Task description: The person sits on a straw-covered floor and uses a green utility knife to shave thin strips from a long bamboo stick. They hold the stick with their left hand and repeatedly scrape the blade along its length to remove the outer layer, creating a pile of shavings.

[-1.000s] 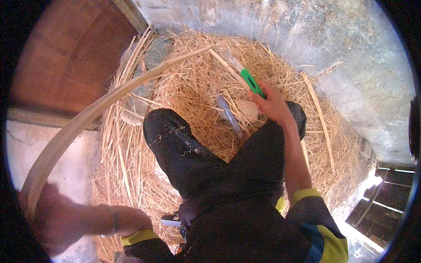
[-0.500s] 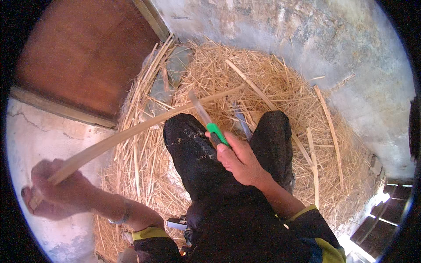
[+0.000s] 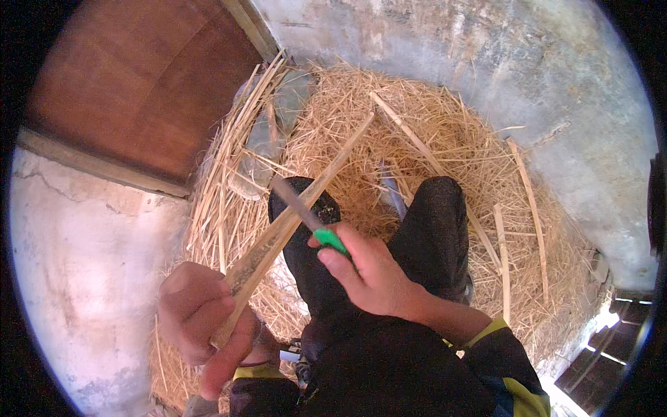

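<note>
My left hand [image 3: 201, 320] is closed round the near end of a long, flat wooden strip [image 3: 267, 247], perhaps split bamboo. The strip slants up and to the right, passing over my bent left knee. Wrapped round the green handle of a utility knife [image 3: 330, 240], my right hand [image 3: 368, 271] is closed over that same knee. The knife's blade points up and left and lies across the strip; from here I cannot tell how deep it bites. Part of the handle is hidden under my fingers.
Straw and shavings [image 3: 424, 104] cover the floor around my legs. Loose strips [image 3: 528, 208] lie on the right, and a bundle of thin strips [image 3: 236, 132] on the left. Among the straw is a bluish blade-like thing [image 3: 392, 187]. A grey wall [image 3: 486, 48] and a brown panel [image 3: 139, 83] stand beyond.
My left hand has moved right, toward my body, bringing the strip to a steeper slant. My right hand has come slightly lower, the knife still in it.
</note>
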The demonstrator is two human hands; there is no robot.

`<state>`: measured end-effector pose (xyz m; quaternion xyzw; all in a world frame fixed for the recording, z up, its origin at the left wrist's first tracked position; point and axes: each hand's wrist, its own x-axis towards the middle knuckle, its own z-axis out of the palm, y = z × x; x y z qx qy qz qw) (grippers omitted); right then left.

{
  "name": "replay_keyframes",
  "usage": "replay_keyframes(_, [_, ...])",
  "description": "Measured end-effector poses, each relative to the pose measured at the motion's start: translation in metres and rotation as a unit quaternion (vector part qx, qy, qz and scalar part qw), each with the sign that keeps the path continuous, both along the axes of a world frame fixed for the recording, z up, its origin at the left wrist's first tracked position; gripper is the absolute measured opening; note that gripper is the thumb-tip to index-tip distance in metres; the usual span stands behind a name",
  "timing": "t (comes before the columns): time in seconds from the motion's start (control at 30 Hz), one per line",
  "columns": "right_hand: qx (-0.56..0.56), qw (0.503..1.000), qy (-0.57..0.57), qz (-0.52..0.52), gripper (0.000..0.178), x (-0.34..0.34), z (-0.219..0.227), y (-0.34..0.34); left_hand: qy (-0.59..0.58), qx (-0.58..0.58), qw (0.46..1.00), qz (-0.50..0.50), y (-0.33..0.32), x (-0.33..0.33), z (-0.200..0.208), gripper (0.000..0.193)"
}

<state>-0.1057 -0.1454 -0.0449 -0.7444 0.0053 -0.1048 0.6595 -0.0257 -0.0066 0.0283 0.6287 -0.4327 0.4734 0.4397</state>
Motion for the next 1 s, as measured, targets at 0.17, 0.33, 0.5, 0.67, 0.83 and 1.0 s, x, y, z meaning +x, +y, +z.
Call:
replay_keyframes(0.17, [-0.153,0.982,-0.099,-0.040,0.023,-0.014,0.015,0.010,0.003,-0.098,0.989,-0.106,-0.009,0.004,-0.019,0.043])
replay_keyframes(0.33, [-0.290,0.949,-0.080,-0.088,0.023,-0.009,-0.008,0.012,-0.009,-0.052,0.992,-0.113,-0.016,0.013,-0.021,0.044])
replay_keyframes(0.5, [-0.353,0.928,-0.054,-0.109,0.019,0.004,-0.028,-0.001,0.070,-0.076,0.988,-0.116,-0.030,0.023,-0.050,0.042])
replay_keyframes(0.67, [-0.373,0.912,0.062,-0.160,0.014,0.022,-0.076,-0.029,0.178,-0.178,0.960,-0.121,-0.015,0.024,-0.058,0.038])
replay_keyframes(0.83, [-0.293,0.953,-0.027,-0.076,0.015,0.006,-0.020,-0.005,0.098,-0.135,0.986,-0.006,-0.016,0.017,-0.060,0.037])
replay_keyframes(1.0, [-0.376,0.918,-0.072,-0.103,0.013,0.016,-0.043,-0.009,0.059,-0.092,0.979,-0.171,-0.020,0.028,-0.064,0.042])
